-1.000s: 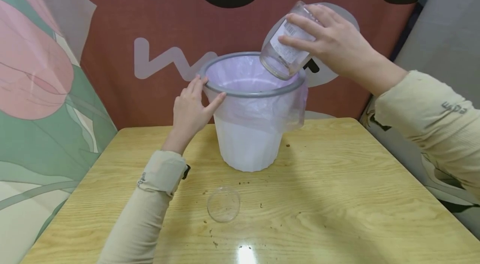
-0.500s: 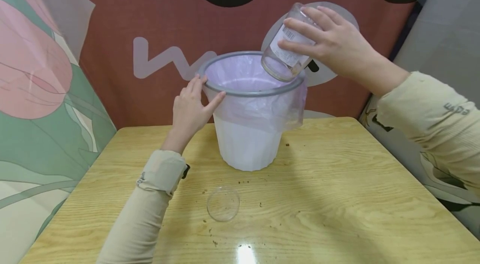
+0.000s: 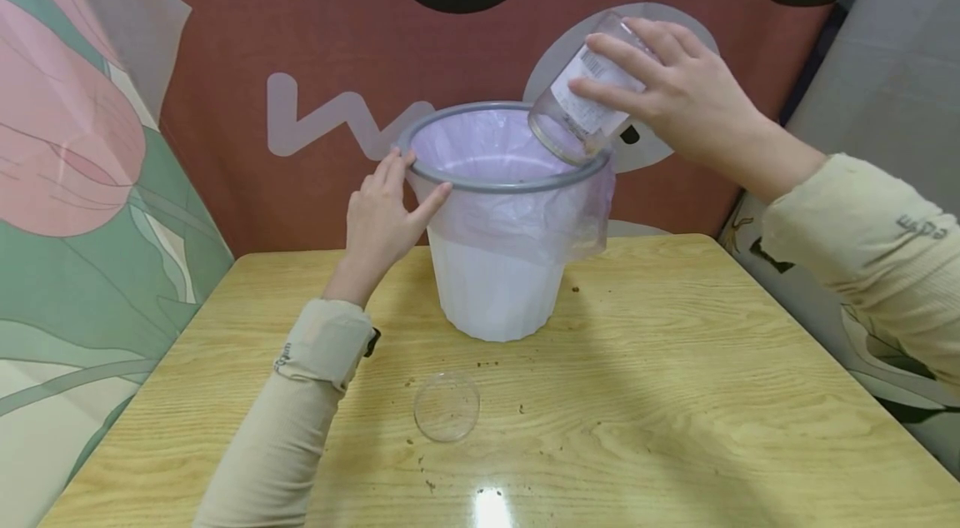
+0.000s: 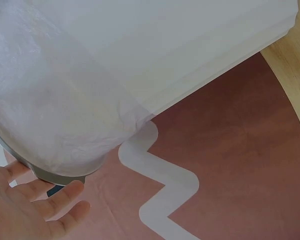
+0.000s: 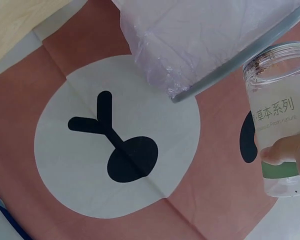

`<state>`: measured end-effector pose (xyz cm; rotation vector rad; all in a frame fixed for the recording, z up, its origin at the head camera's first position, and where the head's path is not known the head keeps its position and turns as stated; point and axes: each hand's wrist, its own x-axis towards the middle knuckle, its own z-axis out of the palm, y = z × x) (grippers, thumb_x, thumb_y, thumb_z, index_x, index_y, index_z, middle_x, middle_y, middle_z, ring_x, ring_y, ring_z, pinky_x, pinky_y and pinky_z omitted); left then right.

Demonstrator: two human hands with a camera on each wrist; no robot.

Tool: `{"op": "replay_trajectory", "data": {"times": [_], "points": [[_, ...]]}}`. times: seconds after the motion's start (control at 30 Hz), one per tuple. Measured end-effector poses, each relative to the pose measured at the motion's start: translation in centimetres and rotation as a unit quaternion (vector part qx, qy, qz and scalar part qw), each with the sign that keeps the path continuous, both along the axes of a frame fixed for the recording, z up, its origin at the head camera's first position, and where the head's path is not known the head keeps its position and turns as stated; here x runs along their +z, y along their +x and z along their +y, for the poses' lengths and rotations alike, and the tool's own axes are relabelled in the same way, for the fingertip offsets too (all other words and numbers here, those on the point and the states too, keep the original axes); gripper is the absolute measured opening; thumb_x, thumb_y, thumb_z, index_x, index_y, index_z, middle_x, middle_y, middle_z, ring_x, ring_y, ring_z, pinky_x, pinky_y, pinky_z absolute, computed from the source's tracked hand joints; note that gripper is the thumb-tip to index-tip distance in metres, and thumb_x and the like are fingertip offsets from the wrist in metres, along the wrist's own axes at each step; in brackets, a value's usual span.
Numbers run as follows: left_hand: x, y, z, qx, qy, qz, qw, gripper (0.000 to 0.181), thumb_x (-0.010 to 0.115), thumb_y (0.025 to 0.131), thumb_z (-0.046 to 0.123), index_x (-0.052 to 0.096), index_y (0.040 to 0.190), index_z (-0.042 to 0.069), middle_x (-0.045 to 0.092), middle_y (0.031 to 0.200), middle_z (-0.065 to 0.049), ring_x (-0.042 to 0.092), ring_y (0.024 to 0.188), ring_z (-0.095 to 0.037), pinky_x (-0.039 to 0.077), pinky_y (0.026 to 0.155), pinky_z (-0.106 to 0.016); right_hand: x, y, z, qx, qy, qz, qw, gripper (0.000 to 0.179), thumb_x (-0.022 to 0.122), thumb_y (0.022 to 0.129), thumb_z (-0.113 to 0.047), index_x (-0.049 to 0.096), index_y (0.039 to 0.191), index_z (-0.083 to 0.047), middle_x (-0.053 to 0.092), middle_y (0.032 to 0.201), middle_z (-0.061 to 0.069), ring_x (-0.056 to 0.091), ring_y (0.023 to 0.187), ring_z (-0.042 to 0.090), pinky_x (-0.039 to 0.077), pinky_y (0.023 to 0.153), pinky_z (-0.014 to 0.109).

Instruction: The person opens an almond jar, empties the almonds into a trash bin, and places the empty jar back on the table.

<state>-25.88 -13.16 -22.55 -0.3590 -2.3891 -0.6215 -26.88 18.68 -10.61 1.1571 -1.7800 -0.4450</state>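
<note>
My right hand (image 3: 693, 107) grips a clear jar (image 3: 576, 107) with a white label, tipped mouth-down over the right side of a white trash bin (image 3: 495, 286). In the right wrist view, brown bits cling inside the mouth of the jar (image 5: 277, 107), close to the bin's grey rim (image 5: 235, 67). A thin purple bag (image 3: 517, 228) lines the bin and hangs over its outside. My left hand (image 3: 382, 211) rests against the rim's left side, fingers spread and thumb along the outside. The left wrist view shows the fingers (image 4: 60, 200) extended at the rim.
A clear round lid (image 3: 447, 407) lies flat on the wooden table (image 3: 675, 361), nearer than the bin. Several small brown crumbs (image 3: 429, 485) are scattered around it. A printed red cloth (image 3: 315, 28) hangs right behind the table.
My right hand has shifted slightly right and down with the tilted jar, whose mouth remains over the bin. My left hand stays in place at the rim.
</note>
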Motion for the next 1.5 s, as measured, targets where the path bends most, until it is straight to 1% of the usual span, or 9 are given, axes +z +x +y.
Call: {"op": "replay_trajectory", "data": {"times": [0.1,0.3,0.43,0.57,0.7,0.9,1.17,1.4,1.5], "points": [[0.0,0.0,0.0,0.001,0.000,0.000,1.0000,0.070,0.046,0.084,0.057,0.041,0.133,0.006,0.034,0.139,-0.014,0.043,0.113,-0.038,0.038,0.079,-0.050,-0.1,0.1,0.2,-0.011,-0.016,-0.004,0.9998,0.065,0.057,0.075,0.018,0.043,0.127,-0.020,0.033,0.135,0.017,0.032,0.118,0.041,0.029,0.092,0.054],[0.0,0.1,0.0,-0.001,0.001,-0.001,1.0000,0.070,0.046,0.084,0.057,0.041,0.133,0.007,0.034,0.139,-0.014,0.043,0.113,-0.038,0.038,0.079,-0.050,-0.3,0.4,0.5,-0.032,-0.063,-0.020,0.9973,0.063,0.058,0.076,0.014,0.043,0.127,-0.020,0.033,0.135,0.017,0.031,0.119,0.041,0.028,0.093,0.053],[0.0,0.1,-0.1,-0.002,0.000,0.001,1.0000,0.070,0.046,0.084,0.057,0.041,0.133,0.007,0.034,0.139,-0.015,0.043,0.112,-0.038,0.038,0.078,-0.050,-0.3,0.5,0.7,-0.039,-0.089,-0.027,0.9949,0.064,0.062,0.073,0.011,0.043,0.127,-0.019,0.032,0.135,0.019,0.030,0.119,0.041,0.029,0.092,0.053],[0.0,0.1,-0.1,-0.002,0.001,0.002,1.0000,0.070,0.046,0.084,0.056,0.041,0.133,0.007,0.034,0.138,-0.015,0.043,0.112,-0.039,0.038,0.078,-0.050,-0.5,0.5,0.9,-0.046,-0.122,-0.044,0.9905,0.068,0.065,0.068,0.010,0.043,0.127,-0.019,0.031,0.135,0.019,0.028,0.121,0.040,0.027,0.092,0.054],[0.0,0.1,-0.1,-0.004,0.003,0.002,1.0000,0.070,0.046,0.084,0.056,0.041,0.133,0.007,0.034,0.138,-0.015,0.043,0.113,-0.039,0.038,0.079,-0.051,-0.6,0.6,1.1,-0.050,-0.160,-0.066,0.9836,0.071,0.069,0.065,0.008,0.043,0.126,-0.017,0.030,0.136,0.017,0.027,0.121,0.039,0.028,0.090,0.056],[-0.1,0.1,-0.1,-0.007,0.005,0.005,1.0000,0.069,0.047,0.084,0.056,0.041,0.133,0.007,0.035,0.138,-0.015,0.043,0.113,-0.038,0.038,0.079,-0.051,-0.9,0.9,1.4,-0.063,-0.202,-0.095,0.9728,0.075,0.074,0.063,0.004,0.041,0.127,-0.015,0.029,0.135,0.019,0.027,0.119,0.040,0.027,0.092,0.054],[-0.1,0.2,0.0,-0.007,0.004,0.005,1.0000,0.069,0.047,0.084,0.056,0.041,0.133,0.007,0.035,0.138,-0.015,0.044,0.112,-0.038,0.038,0.077,-0.050,-1.4,1.0,1.8,-0.053,-0.259,-0.118,0.9573,0.076,0.074,0.060,0.004,0.040,0.126,-0.011,0.031,0.132,0.020,0.029,0.119,0.039,0.027,0.092,0.054],[0.0,0.2,0.0,-0.009,0.005,0.005,0.9999,0.069,0.047,0.084,0.056,0.041,0.133,0.006,0.035,0.138,-0.015,0.044,0.112,-0.038,0.038,0.077,-0.050,-1.9,1.1,2.0,-0.047,-0.293,-0.138,0.9450,0.078,0.077,0.058,0.002,0.040,0.126,-0.011,0.031,0.132,0.019,0.028,0.119,0.037,0.026,0.093,0.051],[0.0,0.2,0.0,-0.009,0.004,0.007,0.9999,0.069,0.047,0.084,0.056,0.041,0.132,0.006,0.035,0.138,-0.016,0.044,0.112,-0.039,0.039,0.077,-0.050,-2.1,1.3,2.0,-0.045,-0.308,-0.153,0.9380,0.079,0.077,0.059,0.002,0.039,0.126,-0.011,0.030,0.133,0.018,0.027,0.120,0.035,0.026,0.095,0.049]]}}
